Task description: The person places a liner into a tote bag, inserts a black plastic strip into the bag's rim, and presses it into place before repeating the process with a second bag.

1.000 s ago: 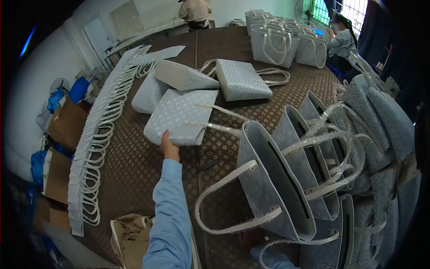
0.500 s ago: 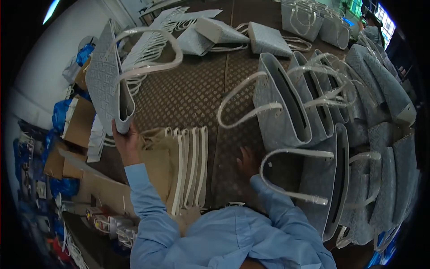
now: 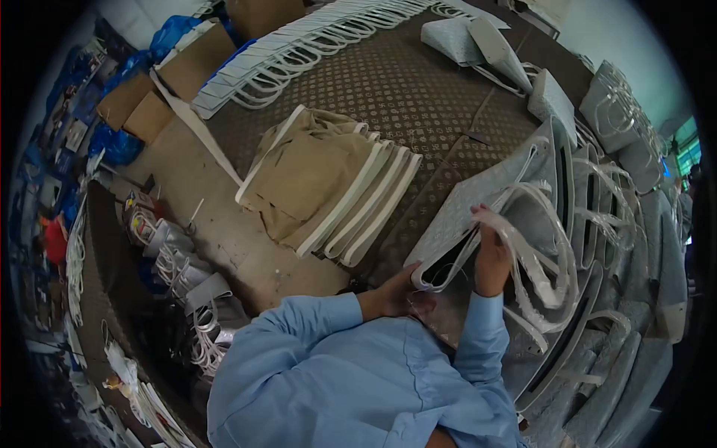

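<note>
A grey patterned bag (image 3: pixel 467 198) lies tilted in front of me, its open top facing my body. My left hand (image 3: pixel 399 295) grips the near end of this bag, with some fingers hidden under its edge. Over the opening, my right hand (image 3: pixel 491 261) is raised with its fingertips closed on a plastic-wrapped handle (image 3: pixel 523 250). More grey bags (image 3: pixel 590 201) stand close together just right of the held one.
Beige pieces with white edging (image 3: pixel 321 175) lie stacked on the brown patterned table (image 3: pixel 373 71). A long row of white straps (image 3: pixel 299 52) runs along the far edge. Cardboard boxes (image 3: pixel 198 63) stand at the left, and wrapped bags (image 3: pixel 627 112) at the far right.
The view has turned. The bag in my left hand has come from the left side to the front right. My right hand has risen from the table to its handle.
</note>
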{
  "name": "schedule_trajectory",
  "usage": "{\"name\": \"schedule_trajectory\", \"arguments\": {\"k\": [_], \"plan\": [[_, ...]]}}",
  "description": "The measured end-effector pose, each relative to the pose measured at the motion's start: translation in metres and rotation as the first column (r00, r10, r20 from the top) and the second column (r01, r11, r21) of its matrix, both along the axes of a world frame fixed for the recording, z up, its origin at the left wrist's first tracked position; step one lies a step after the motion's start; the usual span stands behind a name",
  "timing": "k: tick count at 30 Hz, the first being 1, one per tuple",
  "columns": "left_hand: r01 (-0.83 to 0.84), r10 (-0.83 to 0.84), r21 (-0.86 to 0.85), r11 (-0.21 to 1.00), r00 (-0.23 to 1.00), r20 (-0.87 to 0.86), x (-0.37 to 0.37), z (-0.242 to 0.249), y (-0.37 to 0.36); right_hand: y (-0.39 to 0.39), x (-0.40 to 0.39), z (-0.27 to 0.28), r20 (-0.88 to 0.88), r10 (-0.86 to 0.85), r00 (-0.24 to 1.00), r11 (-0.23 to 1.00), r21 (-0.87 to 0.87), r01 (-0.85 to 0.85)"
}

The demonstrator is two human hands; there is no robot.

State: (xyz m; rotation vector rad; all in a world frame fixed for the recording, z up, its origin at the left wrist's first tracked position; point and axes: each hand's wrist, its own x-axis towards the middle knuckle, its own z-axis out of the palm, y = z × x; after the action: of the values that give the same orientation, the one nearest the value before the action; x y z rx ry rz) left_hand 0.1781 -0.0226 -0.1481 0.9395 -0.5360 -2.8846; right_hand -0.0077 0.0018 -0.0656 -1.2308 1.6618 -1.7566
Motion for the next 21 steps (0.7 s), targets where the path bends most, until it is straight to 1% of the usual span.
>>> {"name": "schedule_trajectory", "arguments": {"k": [1, 2, 3, 4, 5, 6, 7, 8, 9, 10, 11, 12, 13, 14, 15, 16, 17, 18, 19, 20, 21], "plan": [[0.031, -0.031, 0.011, 0.999, 0.999, -0.016, -0.002, 0.0, -0.001, 0.002, 0.011, 0.003, -0.113, -0.16, 0.981, 0.985, -0.082, 0.151], [0.181, -0.168, -0.125, 0.976, 0.98, 0.103, -0.005, 0.001, -0.012, 0.005, 0.012, 0.007, -0.067, -0.163, 0.984, 0.981, -0.12, 0.154], [0.331, -0.273, -0.245, 0.911, 0.931, 0.24, -0.003, 0.003, -0.025, 0.008, 0.013, 0.012, -0.014, -0.159, 0.987, 0.975, -0.159, 0.155], [0.481, -0.344, -0.335, 0.81, 0.853, 0.393, 0.005, 0.004, -0.036, 0.01, 0.02, 0.023, 0.125, -0.21, 0.97, 0.959, -0.165, 0.229], [0.548, -0.235, -0.683, 0.482, 0.832, 0.502, 0.017, 0.004, -0.048, 0.014, 0.017, 0.023, 0.125, -0.234, 0.964, 0.953, -0.168, 0.253], [0.542, -0.093, -0.84, 0.019, 0.837, 0.539, 0.024, 0.005, -0.06, 0.018, 0.015, 0.021, 0.172, -0.153, 0.973, 0.968, -0.171, 0.183], [0.379, -0.035, -0.9, 0.216, 0.924, 0.381, 0.022, 0.022, -0.067, 0.023, 0.012, 0.02, 0.217, -0.076, 0.973, 0.978, -0.175, 0.115], [0.19, 0.052, -0.896, 0.402, 0.972, 0.229, 0.019, 0.05, -0.07, 0.02, 0.018, 0.021, 0.227, -0.121, 0.966, 0.973, -0.165, 0.16], [0.1, 0.029, -0.982, 0.163, 0.994, 0.106, 0.01, 0.081, -0.071, 0.015, 0.023, 0.02, 0.257, -0.167, 0.952, 0.959, -0.18, 0.217], [-0.018, -0.022, -0.997, -0.079, 1.0, -0.017, -0.001, 0.101, -0.07, 0.012, 0.028, 0.017, 0.287, -0.207, 0.935, 0.944, -0.194, 0.268], [-0.02, -0.039, -0.997, -0.08, 0.999, -0.017, -0.016, 0.101, -0.066, 0.009, 0.03, 0.011, 0.279, -0.204, 0.938, 0.934, -0.233, 0.272], [-0.131, -0.1, -0.963, -0.234, 0.989, -0.11, -0.036, 0.102, -0.061, 0.006, 0.032, 0.009, 0.276, -0.213, 0.937, 0.928, -0.244, 0.283], [-0.247, -0.174, -0.894, -0.373, 0.965, -0.194, -0.049, 0.104, -0.059, 0.005, 0.035, 0.009, 0.309, -0.256, 0.916, 0.929, -0.184, 0.322], [-0.262, -0.193, -0.887, -0.381, 0.96, -0.201, -0.056, 0.105, -0.062, 0.005, 0.036, 0.008, 0.339, -0.302, 0.891, 0.924, -0.125, 0.361], [-0.224, -0.235, -0.834, -0.504, 0.965, -0.117, -0.062, 0.106, -0.064, 0.012, 0.027, 0.008, 0.268, -0.34, 0.901, 0.925, -0.079, 0.373], [-0.194, -0.262, -0.761, -0.62, 0.964, -0.033, -0.07, 0.108, -0.065, 0.014, 0.017, 0.004, 0.26, -0.355, 0.898, 0.915, -0.097, 0.391], [-0.214, -0.281, -0.751, -0.624, 0.959, -0.04, -0.077, 0.11, -0.063, 0.016, 0.006, -0.002, 0.089, -0.404, 0.91, 0.904, -0.111, 0.412], [-0.187, -0.306, -0.788, -0.586, 0.952, 0.001, -0.08, 0.113, -0.059, 0.018, 0.003, 0.0, -0.079, -0.442, 0.893, 0.894, -0.12, 0.432], [-0.149, -0.332, -0.824, -0.546, 0.942, 0.049, -0.08, 0.115, -0.056, 0.027, 0.006, 0.01, 0.195, -0.339, 0.92, 0.941, 0.058, 0.335], [-0.154, -0.347, -0.821, -0.549, 0.936, 0.057, -0.08, 0.118, -0.057, 0.03, 0.006, 0.005, 0.203, -0.353, 0.913, 0.935, 0.053, 0.35], [-0.063, -0.298, -0.799, -0.598, 0.943, 0.148, -0.082, 0.125, -0.059, 0.03, 0.002, -0.004, 0.23, -0.336, 0.913, 0.942, 0.091, 0.324]]}}
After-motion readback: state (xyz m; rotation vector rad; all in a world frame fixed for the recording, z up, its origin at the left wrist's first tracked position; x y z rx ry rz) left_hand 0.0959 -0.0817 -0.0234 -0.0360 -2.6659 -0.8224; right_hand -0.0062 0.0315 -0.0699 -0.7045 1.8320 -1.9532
